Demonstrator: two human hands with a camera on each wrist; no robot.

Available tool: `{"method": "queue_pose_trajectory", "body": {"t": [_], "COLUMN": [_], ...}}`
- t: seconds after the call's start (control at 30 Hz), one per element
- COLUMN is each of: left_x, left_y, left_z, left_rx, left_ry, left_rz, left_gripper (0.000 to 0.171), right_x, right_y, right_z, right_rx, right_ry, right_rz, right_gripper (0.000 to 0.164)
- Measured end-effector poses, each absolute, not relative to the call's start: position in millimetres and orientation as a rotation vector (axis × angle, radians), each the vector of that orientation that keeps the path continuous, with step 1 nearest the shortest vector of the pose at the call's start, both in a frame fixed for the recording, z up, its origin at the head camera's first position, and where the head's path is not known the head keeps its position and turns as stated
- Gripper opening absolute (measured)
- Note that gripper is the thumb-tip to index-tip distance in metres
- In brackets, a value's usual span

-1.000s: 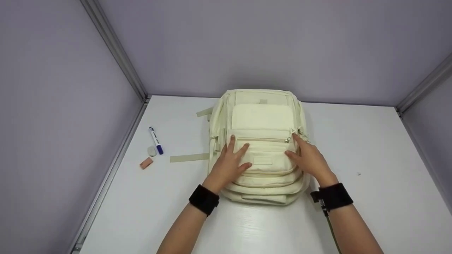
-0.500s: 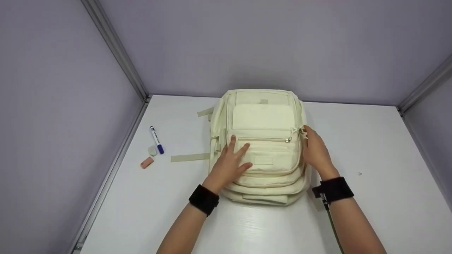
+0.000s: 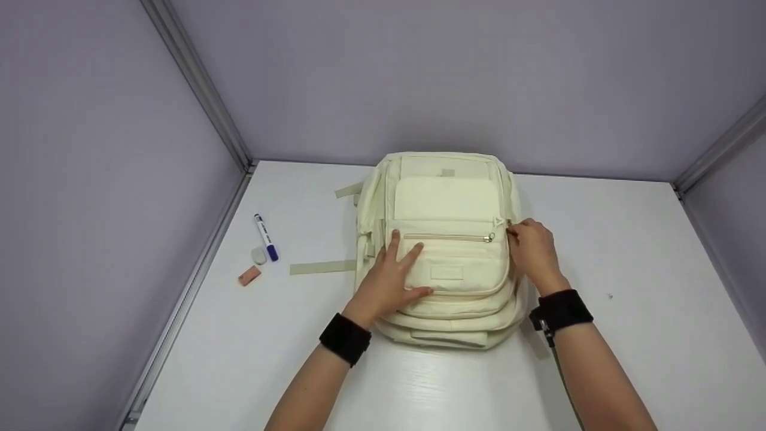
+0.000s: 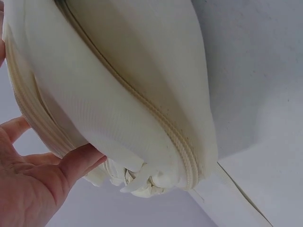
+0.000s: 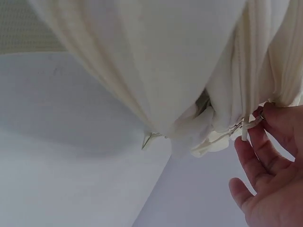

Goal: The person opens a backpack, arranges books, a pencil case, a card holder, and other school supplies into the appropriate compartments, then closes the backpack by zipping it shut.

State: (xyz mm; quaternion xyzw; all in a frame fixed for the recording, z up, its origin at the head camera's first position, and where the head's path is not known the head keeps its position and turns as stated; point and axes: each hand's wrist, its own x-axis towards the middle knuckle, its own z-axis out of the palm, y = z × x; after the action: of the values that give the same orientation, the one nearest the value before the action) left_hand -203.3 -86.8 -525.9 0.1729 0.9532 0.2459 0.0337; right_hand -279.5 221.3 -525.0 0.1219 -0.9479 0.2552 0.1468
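A cream backpack (image 3: 449, 200) lies on the white table with its front pockets facing up. Spread fingers of my left hand (image 3: 386, 281) rest on the lower left of its front pocket; the left wrist view shows that hand (image 4: 33, 179) against the bag's zipped edge. At the bag's right side my right hand (image 3: 535, 251) pinches a zipper pull with thumb and index finger. The right wrist view has the zipper pull (image 5: 258, 120) between the fingertips of the right hand (image 5: 274, 175). A short front zipper (image 3: 446, 237) crosses the pocket above my left fingers.
To the left lie a blue-capped marker (image 3: 266, 237), a small whitish rounded object (image 3: 258, 256) and a pinkish block (image 3: 249, 276). Two straps, one of them a lower strap (image 3: 322, 267), stick out from the bag's left side. Walls stand behind and at both sides.
My right hand has moved from the front pocket to the bag's right edge and now pinches a zipper pull. The left thumb has shifted slightly downward; the backpack stays in place.
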Motion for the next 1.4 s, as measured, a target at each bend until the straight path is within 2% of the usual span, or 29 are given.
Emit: {"method": "queue_pose_trajectory", "body": {"t": [0.2,0.6,1.4], "left_x": [-205,-205,-203], "left_y": [-87,-89,-86], "left_z": [-528,-528,-532], "left_rx": [0.530,0.573,0.576], "left_ry": [2.944,2.966,3.039], "left_rz": [0.733,0.695,0.621], "left_gripper": [0.089,0.089,0.085], "right_x": [-271,-242,-172], "right_y": [223,223,212], "right_z": [-528,-528,-525], "right_rx": [0.354,0.320,0.279], "right_ry": [-2.633,-2.725,-2.800], "right_rz": [0.638,0.527,0.709], "right_gripper": [0.009,0.016,0.015]}}
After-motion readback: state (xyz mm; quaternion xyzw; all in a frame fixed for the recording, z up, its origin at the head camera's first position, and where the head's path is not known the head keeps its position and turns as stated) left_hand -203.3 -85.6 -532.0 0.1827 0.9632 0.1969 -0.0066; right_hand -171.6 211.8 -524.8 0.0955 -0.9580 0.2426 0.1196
